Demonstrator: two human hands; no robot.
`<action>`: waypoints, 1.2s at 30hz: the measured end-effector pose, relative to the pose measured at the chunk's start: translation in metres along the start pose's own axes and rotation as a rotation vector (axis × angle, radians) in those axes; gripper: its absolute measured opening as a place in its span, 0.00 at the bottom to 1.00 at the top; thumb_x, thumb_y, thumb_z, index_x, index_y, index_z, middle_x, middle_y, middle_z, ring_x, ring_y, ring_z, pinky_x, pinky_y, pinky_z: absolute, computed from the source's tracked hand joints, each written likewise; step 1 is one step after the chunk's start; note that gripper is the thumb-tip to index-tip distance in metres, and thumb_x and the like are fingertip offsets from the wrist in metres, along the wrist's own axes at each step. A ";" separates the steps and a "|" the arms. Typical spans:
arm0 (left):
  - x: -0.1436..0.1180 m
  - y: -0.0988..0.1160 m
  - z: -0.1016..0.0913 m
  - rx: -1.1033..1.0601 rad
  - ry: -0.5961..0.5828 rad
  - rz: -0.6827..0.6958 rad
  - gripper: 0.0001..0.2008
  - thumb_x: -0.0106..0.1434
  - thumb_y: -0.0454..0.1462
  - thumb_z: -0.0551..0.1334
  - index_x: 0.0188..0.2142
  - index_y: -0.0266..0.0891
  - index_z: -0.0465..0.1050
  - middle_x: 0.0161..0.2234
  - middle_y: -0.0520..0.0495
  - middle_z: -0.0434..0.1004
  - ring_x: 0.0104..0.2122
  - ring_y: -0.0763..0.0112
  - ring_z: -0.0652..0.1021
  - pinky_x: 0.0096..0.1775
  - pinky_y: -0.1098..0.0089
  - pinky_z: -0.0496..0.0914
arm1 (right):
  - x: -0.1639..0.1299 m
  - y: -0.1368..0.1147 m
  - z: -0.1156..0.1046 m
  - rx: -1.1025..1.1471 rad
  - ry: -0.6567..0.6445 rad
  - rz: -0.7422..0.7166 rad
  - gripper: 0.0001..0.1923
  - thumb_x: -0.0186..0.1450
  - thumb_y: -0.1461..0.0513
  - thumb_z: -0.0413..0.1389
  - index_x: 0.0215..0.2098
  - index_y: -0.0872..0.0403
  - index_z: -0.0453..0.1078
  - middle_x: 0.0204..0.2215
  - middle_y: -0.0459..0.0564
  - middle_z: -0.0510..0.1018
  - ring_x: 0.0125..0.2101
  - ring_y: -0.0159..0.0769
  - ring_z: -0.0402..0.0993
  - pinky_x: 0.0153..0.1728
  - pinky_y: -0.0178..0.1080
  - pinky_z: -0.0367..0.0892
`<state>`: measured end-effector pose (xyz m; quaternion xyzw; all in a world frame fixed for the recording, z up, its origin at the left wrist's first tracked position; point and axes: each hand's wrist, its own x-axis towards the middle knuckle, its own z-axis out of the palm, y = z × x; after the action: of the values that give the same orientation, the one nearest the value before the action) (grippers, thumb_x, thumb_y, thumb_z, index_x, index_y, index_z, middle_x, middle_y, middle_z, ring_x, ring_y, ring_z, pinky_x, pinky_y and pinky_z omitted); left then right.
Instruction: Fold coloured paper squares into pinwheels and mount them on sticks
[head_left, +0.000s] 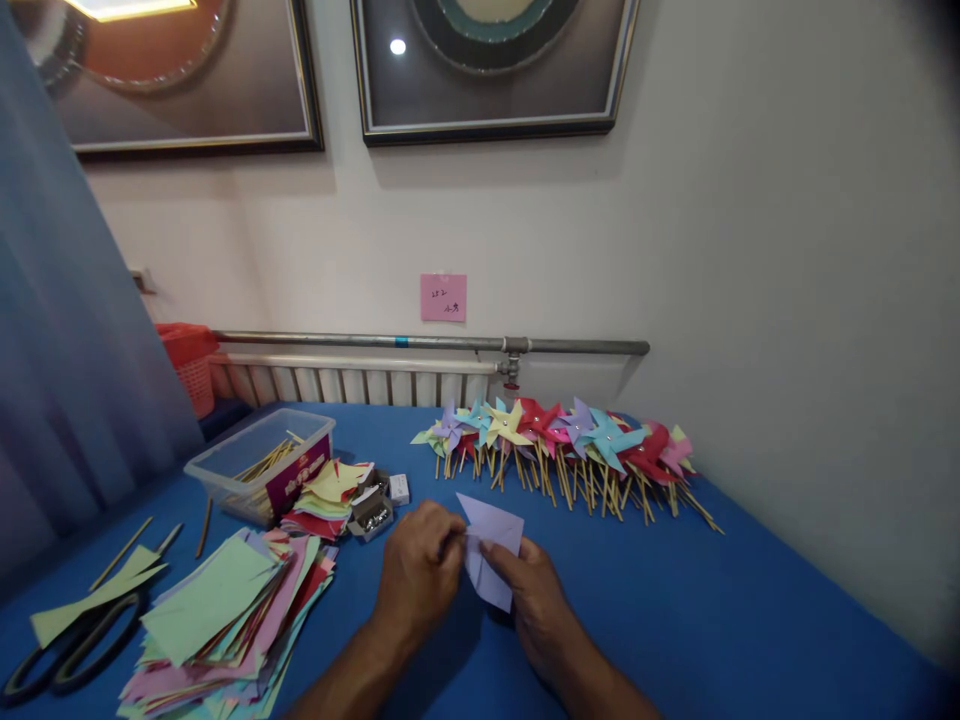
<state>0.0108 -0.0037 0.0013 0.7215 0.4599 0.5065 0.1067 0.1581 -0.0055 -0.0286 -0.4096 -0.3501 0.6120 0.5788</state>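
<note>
My right hand [536,595] holds a lilac sheet of paper [495,540] above the table, its thumb pressed on the front. The paper has cut or folded corners that stand out at top and bottom. At the paper's left edge, my left hand [424,560] is closed with its fingertips pinched together; what they grip is hidden. Beyond the hands lies a row of finished paper pinwheels [555,430] on thin wooden sticks. A small box of metal pins [371,515] sits left of my left hand.
A paper stack [217,600] lies front left, beside black-handled scissors [97,640] under a pale green scrap. Behind stand a clear plastic box [262,450] of sticks and a smaller pile of colored paper [326,495]. A radiator [360,365] runs along the wall.
</note>
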 end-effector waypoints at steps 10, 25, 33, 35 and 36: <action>-0.002 -0.001 -0.002 0.355 0.001 0.479 0.12 0.68 0.30 0.54 0.34 0.39 0.77 0.32 0.46 0.76 0.32 0.68 0.73 0.36 0.67 0.63 | 0.002 -0.004 -0.002 -0.040 -0.036 -0.021 0.20 0.51 0.56 0.69 0.39 0.58 0.78 0.29 0.51 0.83 0.29 0.40 0.77 0.31 0.37 0.68; 0.004 -0.011 -0.007 0.511 -0.142 0.557 0.10 0.68 0.31 0.58 0.38 0.42 0.78 0.31 0.49 0.76 0.31 0.68 0.73 0.35 0.66 0.61 | 0.002 -0.007 -0.003 -0.071 -0.051 0.009 0.18 0.51 0.56 0.68 0.37 0.58 0.78 0.27 0.50 0.81 0.26 0.36 0.73 0.28 0.35 0.65; 0.005 -0.009 -0.009 0.425 -0.176 0.531 0.10 0.69 0.31 0.57 0.40 0.42 0.78 0.33 0.48 0.77 0.34 0.68 0.75 0.38 0.66 0.62 | 0.001 -0.010 0.000 -0.058 -0.071 0.026 0.16 0.51 0.58 0.67 0.36 0.58 0.78 0.27 0.49 0.81 0.26 0.35 0.72 0.28 0.34 0.64; 0.005 -0.009 -0.009 0.432 -0.188 0.534 0.10 0.69 0.31 0.57 0.39 0.42 0.78 0.33 0.48 0.77 0.34 0.68 0.75 0.37 0.65 0.61 | 0.000 -0.010 0.000 -0.060 -0.059 0.024 0.16 0.50 0.59 0.68 0.36 0.58 0.78 0.27 0.49 0.81 0.26 0.35 0.72 0.29 0.34 0.64; 0.005 -0.009 -0.009 0.442 -0.194 0.540 0.10 0.69 0.31 0.57 0.39 0.42 0.77 0.33 0.48 0.77 0.33 0.68 0.74 0.37 0.65 0.61 | 0.000 -0.010 0.000 -0.066 -0.058 0.024 0.16 0.51 0.59 0.68 0.36 0.58 0.78 0.27 0.48 0.81 0.26 0.35 0.71 0.28 0.34 0.64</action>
<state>-0.0015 0.0019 0.0033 0.8673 0.3389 0.3341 -0.1462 0.1623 -0.0042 -0.0193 -0.4146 -0.3816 0.6188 0.5473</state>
